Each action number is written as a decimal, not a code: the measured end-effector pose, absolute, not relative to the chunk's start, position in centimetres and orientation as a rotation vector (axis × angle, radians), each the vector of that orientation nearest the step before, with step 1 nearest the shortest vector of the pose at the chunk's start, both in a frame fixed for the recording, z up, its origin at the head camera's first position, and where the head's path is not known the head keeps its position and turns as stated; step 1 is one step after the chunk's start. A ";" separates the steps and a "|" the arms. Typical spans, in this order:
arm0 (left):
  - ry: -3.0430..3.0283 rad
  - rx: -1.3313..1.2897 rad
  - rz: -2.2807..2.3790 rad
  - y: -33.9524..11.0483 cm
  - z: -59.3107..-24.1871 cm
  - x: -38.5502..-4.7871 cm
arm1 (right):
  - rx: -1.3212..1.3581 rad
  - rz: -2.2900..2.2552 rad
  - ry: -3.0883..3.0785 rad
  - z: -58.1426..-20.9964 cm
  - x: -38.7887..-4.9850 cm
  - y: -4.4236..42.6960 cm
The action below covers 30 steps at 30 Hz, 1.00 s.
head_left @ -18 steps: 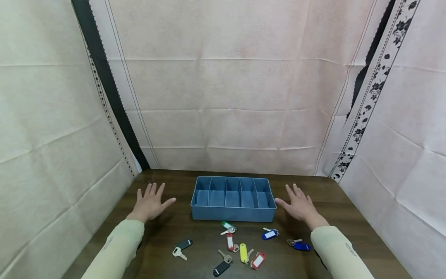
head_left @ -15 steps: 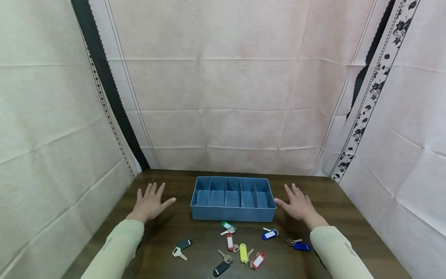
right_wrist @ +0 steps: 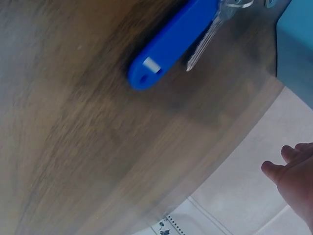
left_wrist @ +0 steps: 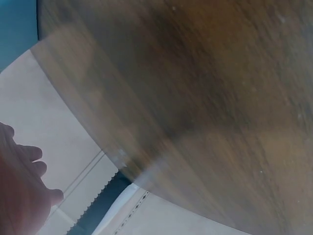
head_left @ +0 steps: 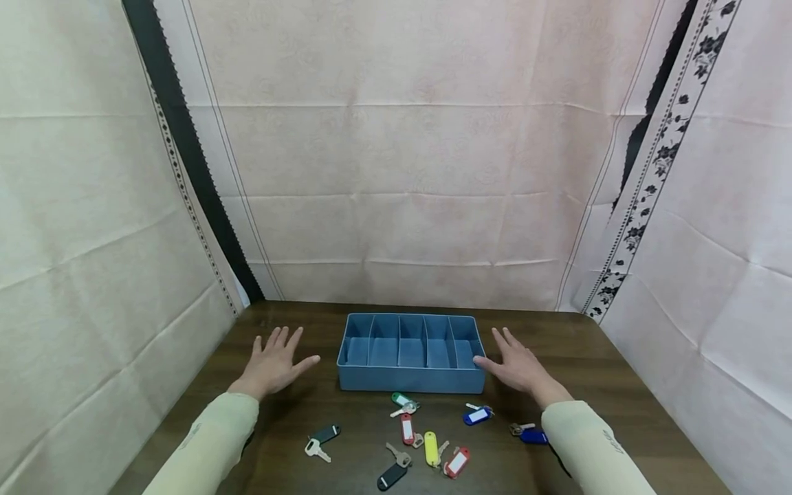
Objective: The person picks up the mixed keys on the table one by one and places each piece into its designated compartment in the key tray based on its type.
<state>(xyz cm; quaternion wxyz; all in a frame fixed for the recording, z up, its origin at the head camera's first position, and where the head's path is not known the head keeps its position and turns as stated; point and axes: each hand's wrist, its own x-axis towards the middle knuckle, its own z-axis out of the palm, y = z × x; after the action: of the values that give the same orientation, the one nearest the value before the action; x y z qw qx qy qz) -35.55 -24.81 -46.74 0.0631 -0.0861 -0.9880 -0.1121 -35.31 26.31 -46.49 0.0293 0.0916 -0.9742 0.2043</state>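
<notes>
A blue compartment box (head_left: 411, 379) stands on the table, divided into several slots. To its left, my left hand (head_left: 272, 368) is spread above the table and holds nothing. My right hand (head_left: 518, 368) has its fingers extended, the thumb overlapping the box's right edge in the head view; contact I cannot tell. Keys with tags lie in front of the box: a green tag (head_left: 401, 399), a red tag (head_left: 407, 429), a yellow tag (head_left: 431, 449), another red tag (head_left: 457, 463), a blue tag (head_left: 477, 416), and black tags (head_left: 392, 476) (head_left: 326, 434). Under the right forearm lies another blue tag (right_wrist: 171, 46) with its key.
The dark wooden table (head_left: 297, 474) has rounded far corners. Pale cloth sheets (head_left: 396, 172) hang behind it and on both sides, with dark gaps between them and a black floral border at the right.
Both hands have moved inward toward the box, the right one further left so its thumb now overlaps the box edge. The box and keys stay in place; the view shifts slightly.
</notes>
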 end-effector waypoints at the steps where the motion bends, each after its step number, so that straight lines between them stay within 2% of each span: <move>1: -2.993 -0.261 -0.341 -24.8 -46.8 -35.5 | 0.289 0.642 -3.003 -46.5 -35.3 26.1; 22: -3.033 -0.401 -0.367 -23.3 -47.0 -34.2 | 0.259 0.934 -3.015 -46.5 -35.6 24.4; 30: -3.014 -0.495 -0.390 -22.9 -47.0 -32.8 | 0.225 1.038 -2.982 -46.7 -35.9 24.1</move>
<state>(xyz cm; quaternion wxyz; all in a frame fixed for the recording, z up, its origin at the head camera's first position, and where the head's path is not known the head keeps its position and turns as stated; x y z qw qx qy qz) -32.78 -22.87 -46.96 0.0312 -0.1608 -0.9784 -0.1265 -35.94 24.10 -46.69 -0.0120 0.0712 -0.9420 0.3277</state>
